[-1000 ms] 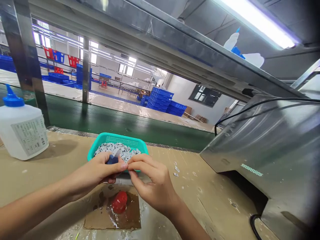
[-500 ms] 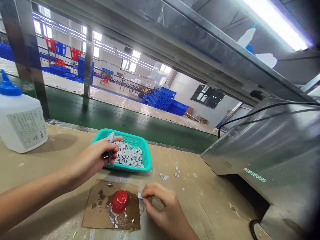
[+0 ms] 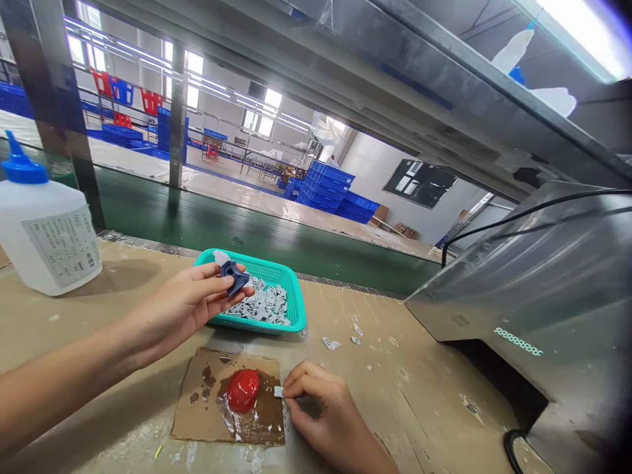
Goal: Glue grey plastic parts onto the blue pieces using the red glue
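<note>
My left hand (image 3: pixel 197 293) is closed on a small dark blue plastic part (image 3: pixel 234 278), held over the near left side of a turquoise basket (image 3: pixel 299 299). A light grey piece (image 3: pixel 220 257) sticks up beside that part at the fingertips. Many small grey plastic pieces (image 3: pixel 266 303) lie in the basket. My right hand (image 3: pixel 326 401) pinches a small grey plastic piece (image 3: pixel 278 392) at the right edge of a cardboard square (image 3: pixel 195 421). On the wet-stained cardboard sits a glossy red lump (image 3: pixel 243 390).
A white bottle with a blue nozzle cap (image 3: pixel 54 230) stands at the left. Several loose grey pieces (image 3: pixel 356 340) lie right of the basket. A metal housing (image 3: pixel 494 283) occupies the right side; a green conveyor belt (image 3: pixel 276 234) runs behind the table.
My left hand has turned, bringing the dark blue part into view at its fingertips. My right hand stays by the cardboard with its grey piece. The whole view has shifted slightly.
</note>
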A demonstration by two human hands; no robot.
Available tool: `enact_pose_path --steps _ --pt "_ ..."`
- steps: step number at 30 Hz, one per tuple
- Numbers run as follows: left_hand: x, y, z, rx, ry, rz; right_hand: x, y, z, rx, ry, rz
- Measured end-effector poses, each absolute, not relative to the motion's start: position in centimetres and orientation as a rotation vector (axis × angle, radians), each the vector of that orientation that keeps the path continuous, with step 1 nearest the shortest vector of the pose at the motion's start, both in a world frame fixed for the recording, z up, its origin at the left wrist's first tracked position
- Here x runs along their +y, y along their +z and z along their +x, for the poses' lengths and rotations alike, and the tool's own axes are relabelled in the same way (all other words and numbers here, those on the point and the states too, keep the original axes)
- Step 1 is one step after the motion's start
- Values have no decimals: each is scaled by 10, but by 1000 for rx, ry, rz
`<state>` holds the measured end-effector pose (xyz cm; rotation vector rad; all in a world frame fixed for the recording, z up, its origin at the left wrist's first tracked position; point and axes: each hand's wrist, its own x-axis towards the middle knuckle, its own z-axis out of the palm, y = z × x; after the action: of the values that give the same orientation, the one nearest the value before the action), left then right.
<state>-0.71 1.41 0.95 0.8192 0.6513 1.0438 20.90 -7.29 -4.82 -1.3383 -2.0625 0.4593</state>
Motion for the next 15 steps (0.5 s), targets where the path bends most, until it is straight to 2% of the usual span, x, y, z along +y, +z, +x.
enact_pose_path --steps 15 --pt "2 11 -4 661 852 969 -77 -40 208 -1962 443 -1303"
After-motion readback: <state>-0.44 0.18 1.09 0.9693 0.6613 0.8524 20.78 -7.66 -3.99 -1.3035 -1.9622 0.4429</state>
